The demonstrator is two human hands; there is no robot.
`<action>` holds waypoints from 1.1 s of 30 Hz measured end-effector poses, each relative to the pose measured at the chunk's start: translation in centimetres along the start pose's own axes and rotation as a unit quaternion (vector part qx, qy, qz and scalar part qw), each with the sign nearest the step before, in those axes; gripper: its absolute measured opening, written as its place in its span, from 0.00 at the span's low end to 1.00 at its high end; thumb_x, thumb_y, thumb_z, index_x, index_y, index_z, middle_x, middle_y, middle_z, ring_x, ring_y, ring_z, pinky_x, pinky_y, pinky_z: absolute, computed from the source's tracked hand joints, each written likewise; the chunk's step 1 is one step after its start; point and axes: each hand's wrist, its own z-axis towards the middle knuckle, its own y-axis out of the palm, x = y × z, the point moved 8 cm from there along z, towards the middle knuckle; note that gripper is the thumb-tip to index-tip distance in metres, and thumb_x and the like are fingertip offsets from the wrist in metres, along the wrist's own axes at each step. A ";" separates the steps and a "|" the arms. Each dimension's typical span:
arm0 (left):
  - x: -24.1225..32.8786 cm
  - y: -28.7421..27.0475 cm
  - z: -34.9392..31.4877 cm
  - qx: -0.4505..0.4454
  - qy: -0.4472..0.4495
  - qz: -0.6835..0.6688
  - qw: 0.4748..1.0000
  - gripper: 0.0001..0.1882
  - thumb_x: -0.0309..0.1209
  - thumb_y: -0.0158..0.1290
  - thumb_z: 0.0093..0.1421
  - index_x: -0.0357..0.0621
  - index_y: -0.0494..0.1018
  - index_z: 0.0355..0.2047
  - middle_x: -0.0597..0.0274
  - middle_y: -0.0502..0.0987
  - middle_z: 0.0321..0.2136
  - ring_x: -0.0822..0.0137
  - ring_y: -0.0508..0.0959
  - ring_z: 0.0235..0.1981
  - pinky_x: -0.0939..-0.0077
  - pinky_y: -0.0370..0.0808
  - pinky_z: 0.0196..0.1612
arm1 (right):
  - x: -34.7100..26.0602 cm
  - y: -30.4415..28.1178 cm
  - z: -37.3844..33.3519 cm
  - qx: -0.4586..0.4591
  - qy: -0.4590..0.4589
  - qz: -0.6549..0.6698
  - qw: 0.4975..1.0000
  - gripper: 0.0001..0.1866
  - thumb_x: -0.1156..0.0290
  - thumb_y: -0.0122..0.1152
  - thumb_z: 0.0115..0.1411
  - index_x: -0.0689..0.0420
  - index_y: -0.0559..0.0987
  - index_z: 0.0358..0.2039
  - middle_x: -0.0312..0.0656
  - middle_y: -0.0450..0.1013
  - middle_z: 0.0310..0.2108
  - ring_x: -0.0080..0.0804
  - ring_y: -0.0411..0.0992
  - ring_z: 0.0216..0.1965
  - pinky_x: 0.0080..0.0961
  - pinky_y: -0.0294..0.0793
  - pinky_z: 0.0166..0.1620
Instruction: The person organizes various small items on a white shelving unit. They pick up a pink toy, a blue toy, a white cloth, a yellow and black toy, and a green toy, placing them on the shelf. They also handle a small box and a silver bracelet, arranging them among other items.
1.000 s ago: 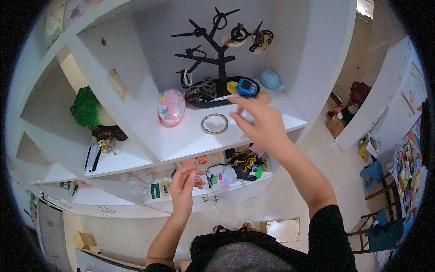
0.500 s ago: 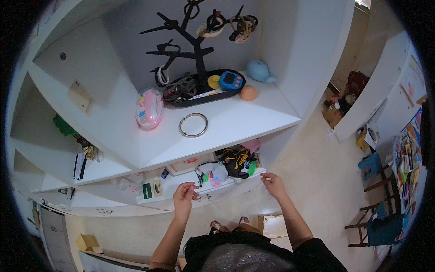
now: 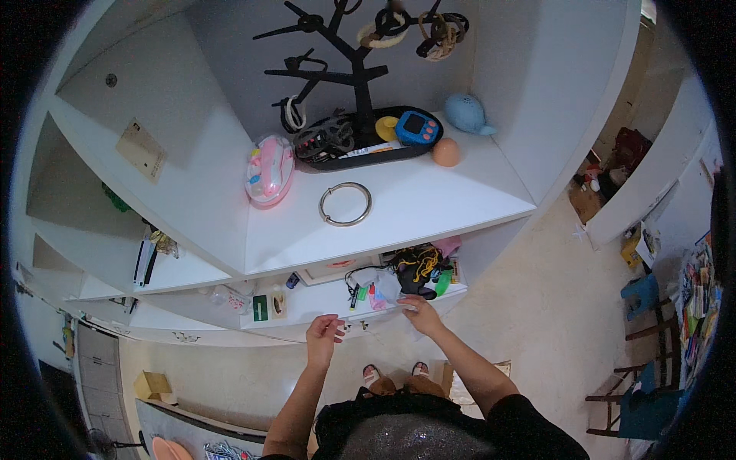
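Note:
My left hand (image 3: 324, 337) hovers in front of the low shelf's edge, its fingers loosely bent and apart, with nothing visible in them. To its right, my right hand (image 3: 422, 316) has thumb and fingertips drawn together. Anything between those tips is too small to make out. Just beyond the right hand lies a pile with a black bag with yellow cord (image 3: 418, 268) and a clear plastic bag (image 3: 381, 285). On the shelf above, a silver bangle (image 3: 346, 221) lies flat before a black tree-shaped stand (image 3: 363, 96) hung with hair ties.
A pink clear-lidded case (image 3: 270, 173), a blue whale-shaped toy (image 3: 465, 113), an egg-like ball (image 3: 445, 152) and a blue handheld device (image 3: 418, 128) sit around the stand. The upper shelf's front edge (image 3: 399, 247) juts above the lower one. Chairs (image 3: 648, 402) stand at the right.
My right hand has moved left, closer to my left hand. The view has shifted, so the shelves sit further right in the picture. The bangle and stand keep their places.

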 end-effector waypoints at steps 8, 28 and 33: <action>-1.4 -0.1 -0.7 -0.016 -0.028 -0.012 0.999 0.08 0.29 0.47 0.61 0.42 0.70 0.39 0.61 0.77 0.33 0.73 0.75 0.25 0.81 0.73 0.26 | -1.4 2.8 2.1 -0.002 0.090 0.137 0.987 0.26 0.73 0.54 0.57 0.53 0.63 0.57 0.46 0.55 0.58 0.41 0.64 0.52 0.27 0.71 0.47; -1.4 -4.2 8.2 0.044 0.073 -0.044 0.995 0.20 0.20 0.46 0.58 0.35 0.62 0.52 0.57 0.73 0.44 0.68 0.74 0.41 0.77 0.70 0.45 | -8.5 1.6 -3.7 0.000 -0.025 -0.079 0.997 0.18 0.75 0.53 0.53 0.50 0.74 0.46 0.40 0.59 0.56 0.39 0.73 0.33 0.32 0.73 0.36; -3.6 -4.0 9.3 0.008 0.091 0.110 0.990 0.32 0.23 0.55 0.52 0.33 0.57 0.56 0.53 0.67 0.50 0.65 0.67 0.51 0.77 0.66 0.51 | -5.3 -1.9 -3.0 0.118 0.056 -0.118 0.984 0.19 0.75 0.56 0.50 0.49 0.75 0.45 0.47 0.56 0.57 0.42 0.74 0.32 0.34 0.73 0.36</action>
